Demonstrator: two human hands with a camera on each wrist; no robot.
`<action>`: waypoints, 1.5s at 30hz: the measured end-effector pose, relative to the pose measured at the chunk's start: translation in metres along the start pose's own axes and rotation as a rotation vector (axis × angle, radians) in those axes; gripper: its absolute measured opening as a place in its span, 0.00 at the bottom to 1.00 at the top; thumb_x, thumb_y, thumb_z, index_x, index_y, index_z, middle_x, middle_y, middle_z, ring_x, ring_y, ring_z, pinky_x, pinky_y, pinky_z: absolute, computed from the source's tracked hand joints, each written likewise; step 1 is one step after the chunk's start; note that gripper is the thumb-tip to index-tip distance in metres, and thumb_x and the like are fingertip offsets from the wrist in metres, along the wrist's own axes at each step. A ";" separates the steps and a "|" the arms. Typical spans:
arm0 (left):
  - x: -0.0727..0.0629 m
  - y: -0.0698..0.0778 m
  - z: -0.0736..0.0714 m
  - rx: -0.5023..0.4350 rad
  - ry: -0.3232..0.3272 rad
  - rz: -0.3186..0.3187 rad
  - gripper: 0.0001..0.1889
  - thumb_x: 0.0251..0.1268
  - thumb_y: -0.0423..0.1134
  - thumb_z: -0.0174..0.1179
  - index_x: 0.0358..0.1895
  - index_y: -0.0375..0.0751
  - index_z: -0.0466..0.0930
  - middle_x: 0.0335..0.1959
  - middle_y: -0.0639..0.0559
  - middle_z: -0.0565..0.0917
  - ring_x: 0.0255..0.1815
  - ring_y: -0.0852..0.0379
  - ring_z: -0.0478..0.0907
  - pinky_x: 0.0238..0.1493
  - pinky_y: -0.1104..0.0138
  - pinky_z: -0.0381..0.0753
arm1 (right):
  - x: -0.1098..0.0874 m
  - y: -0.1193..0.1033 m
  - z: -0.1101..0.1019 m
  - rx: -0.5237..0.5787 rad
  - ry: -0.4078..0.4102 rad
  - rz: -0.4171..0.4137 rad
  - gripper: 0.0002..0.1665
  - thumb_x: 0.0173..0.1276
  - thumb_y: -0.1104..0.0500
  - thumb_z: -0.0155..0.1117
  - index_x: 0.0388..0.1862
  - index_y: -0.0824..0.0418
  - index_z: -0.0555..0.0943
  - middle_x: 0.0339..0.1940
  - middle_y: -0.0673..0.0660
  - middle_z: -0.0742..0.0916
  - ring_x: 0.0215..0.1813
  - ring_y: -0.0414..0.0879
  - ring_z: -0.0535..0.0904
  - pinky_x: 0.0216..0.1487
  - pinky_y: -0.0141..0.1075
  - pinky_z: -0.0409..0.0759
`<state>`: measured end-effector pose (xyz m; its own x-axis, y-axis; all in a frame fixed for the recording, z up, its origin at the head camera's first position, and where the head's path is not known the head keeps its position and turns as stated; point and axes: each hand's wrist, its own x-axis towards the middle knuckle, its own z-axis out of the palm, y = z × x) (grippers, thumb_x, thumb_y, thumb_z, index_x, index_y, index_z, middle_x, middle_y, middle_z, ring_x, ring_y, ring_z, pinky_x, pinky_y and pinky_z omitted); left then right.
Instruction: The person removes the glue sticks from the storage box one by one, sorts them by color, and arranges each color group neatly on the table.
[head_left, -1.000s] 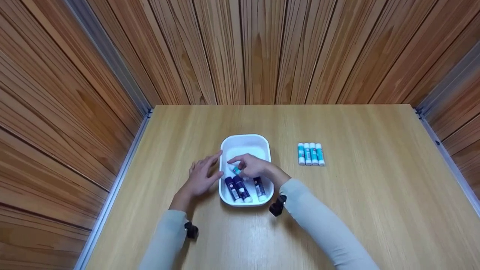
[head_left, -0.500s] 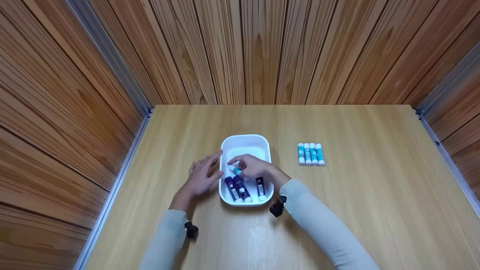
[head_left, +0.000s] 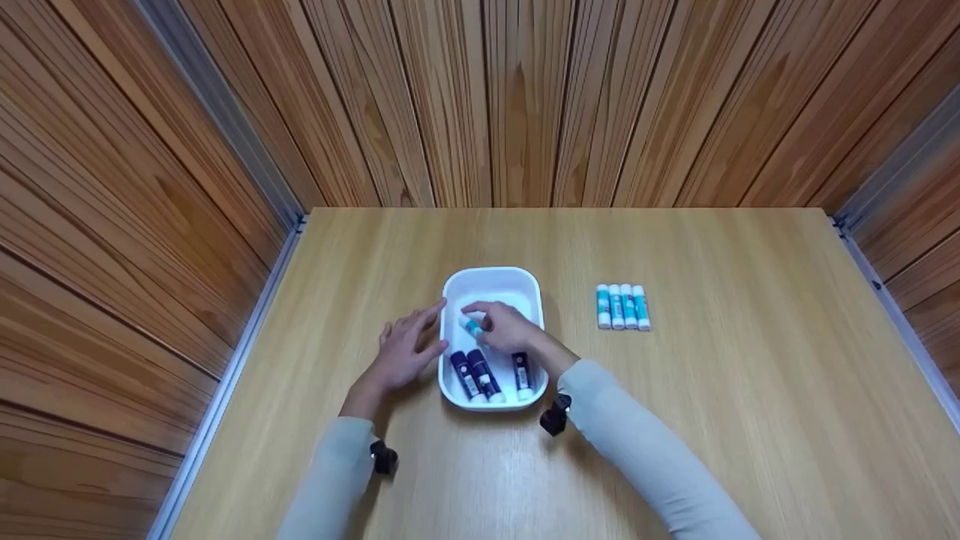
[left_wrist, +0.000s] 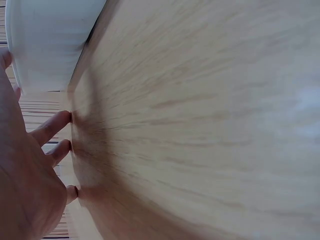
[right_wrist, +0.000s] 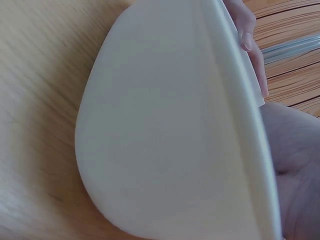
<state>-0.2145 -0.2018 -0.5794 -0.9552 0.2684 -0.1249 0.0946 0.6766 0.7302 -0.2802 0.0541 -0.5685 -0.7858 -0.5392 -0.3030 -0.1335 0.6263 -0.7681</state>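
Note:
My right hand [head_left: 511, 328] is inside a white plastic tub [head_left: 491, 271], pinching a teal-and-white glue stick [head_left: 471, 325] between thumb and fingers. The stick is tilted, partly covered by the hand. Three dark purple tubes with white ends lie nearer the front of the tub: two side by side, including the left tube [head_left: 467, 376], and a separate right tube [head_left: 522, 375]. My left hand [head_left: 403, 356] touches the tub's left rim with thumb and index finger. In the left wrist view its other fingertips [left_wrist: 64, 117] rest on the table. The tub wall [right_wrist: 160, 125] hides most of the right hand in the right wrist view.
To the tub's right, several teal-and-white glue sticks [head_left: 623, 307] lie side by side in a row on the wooden table [head_left: 750, 420]. Wood-panelled walls [head_left: 517, 105] stand behind and at both sides, with metal strips along the corners.
The right hand has moved slightly toward the back of the tub, bringing the glue stick with it, away from the dark tubes. The left hand has stayed in place.

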 end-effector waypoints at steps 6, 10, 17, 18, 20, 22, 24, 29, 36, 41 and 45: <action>0.000 0.002 -0.002 0.014 -0.007 -0.022 0.40 0.85 0.64 0.59 0.91 0.83 0.50 0.93 0.55 0.65 0.98 0.35 0.48 0.93 0.28 0.27 | -0.006 -0.011 -0.004 -0.026 -0.050 0.011 0.40 0.79 0.66 0.66 0.87 0.49 0.74 0.54 0.61 0.90 0.50 0.49 0.86 0.54 0.41 0.85; 0.001 0.003 -0.003 0.013 -0.007 -0.032 0.40 0.84 0.63 0.59 0.91 0.84 0.50 0.93 0.53 0.65 0.98 0.34 0.48 0.93 0.28 0.25 | 0.005 0.005 0.000 -0.066 -0.049 -0.030 0.36 0.76 0.65 0.67 0.81 0.47 0.80 0.50 0.57 0.90 0.48 0.46 0.83 0.52 0.37 0.81; 0.001 0.002 -0.002 0.013 -0.004 -0.032 0.40 0.85 0.63 0.59 0.91 0.85 0.50 0.94 0.54 0.65 0.98 0.35 0.48 0.93 0.29 0.26 | -0.015 -0.018 -0.008 -0.014 -0.050 -0.035 0.33 0.78 0.68 0.64 0.78 0.50 0.80 0.54 0.60 0.88 0.51 0.51 0.83 0.55 0.42 0.81; 0.001 0.002 -0.002 0.013 -0.004 -0.032 0.40 0.84 0.64 0.59 0.91 0.85 0.50 0.93 0.54 0.65 0.98 0.35 0.48 0.93 0.29 0.26 | -0.018 -0.021 -0.008 0.003 -0.044 -0.029 0.33 0.78 0.68 0.64 0.79 0.49 0.80 0.55 0.60 0.88 0.52 0.51 0.83 0.55 0.42 0.80; 0.000 0.001 -0.001 0.014 -0.004 -0.035 0.40 0.84 0.64 0.59 0.90 0.86 0.49 0.93 0.55 0.65 0.98 0.36 0.48 0.93 0.29 0.26 | -0.022 -0.028 -0.009 0.032 -0.037 -0.013 0.33 0.80 0.68 0.63 0.80 0.48 0.79 0.58 0.60 0.88 0.54 0.50 0.83 0.57 0.42 0.79; -0.001 0.002 -0.001 0.011 -0.006 -0.035 0.40 0.85 0.64 0.59 0.90 0.87 0.49 0.93 0.55 0.65 0.98 0.36 0.48 0.93 0.29 0.26 | -0.023 -0.031 -0.009 0.057 -0.027 -0.008 0.33 0.80 0.67 0.63 0.80 0.47 0.79 0.59 0.60 0.88 0.54 0.50 0.83 0.56 0.40 0.79; -0.001 0.002 -0.001 0.008 -0.006 -0.034 0.40 0.85 0.64 0.59 0.90 0.87 0.49 0.93 0.55 0.65 0.98 0.36 0.48 0.93 0.29 0.26 | -0.024 -0.035 -0.010 0.075 -0.018 0.000 0.34 0.81 0.67 0.63 0.80 0.45 0.78 0.59 0.61 0.87 0.53 0.50 0.83 0.54 0.39 0.80; -0.001 0.002 -0.001 0.002 -0.002 -0.025 0.39 0.85 0.63 0.59 0.90 0.86 0.50 0.93 0.56 0.66 0.98 0.35 0.48 0.93 0.28 0.26 | -0.025 -0.039 -0.012 0.081 -0.005 -0.007 0.34 0.80 0.67 0.65 0.80 0.44 0.79 0.59 0.61 0.86 0.51 0.50 0.83 0.50 0.38 0.80; 0.000 0.003 -0.001 0.021 -0.006 -0.027 0.40 0.84 0.66 0.57 0.91 0.86 0.50 0.94 0.57 0.63 0.98 0.35 0.46 0.93 0.28 0.26 | -0.037 -0.043 -0.015 0.065 0.045 -0.088 0.34 0.79 0.68 0.66 0.80 0.49 0.79 0.55 0.62 0.87 0.46 0.48 0.81 0.46 0.36 0.78; 0.000 0.002 -0.001 0.033 -0.017 -0.018 0.40 0.85 0.66 0.55 0.92 0.83 0.48 0.95 0.57 0.61 0.98 0.34 0.46 0.92 0.26 0.25 | -0.047 -0.044 -0.019 0.059 0.092 -0.145 0.34 0.76 0.70 0.66 0.79 0.55 0.80 0.54 0.64 0.87 0.43 0.46 0.79 0.42 0.34 0.77; -0.001 0.000 0.000 0.028 -0.016 -0.014 0.39 0.86 0.64 0.55 0.92 0.83 0.47 0.95 0.57 0.61 0.98 0.34 0.46 0.92 0.27 0.25 | -0.055 -0.042 -0.023 0.094 0.097 -0.126 0.33 0.78 0.69 0.67 0.80 0.54 0.79 0.57 0.64 0.86 0.46 0.48 0.81 0.43 0.34 0.80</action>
<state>-0.2136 -0.2015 -0.5791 -0.9517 0.2701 -0.1459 0.0898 0.6994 0.7091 -0.2454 0.0704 -0.5068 -0.8215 -0.5504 -0.1492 -0.1810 0.4998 -0.8470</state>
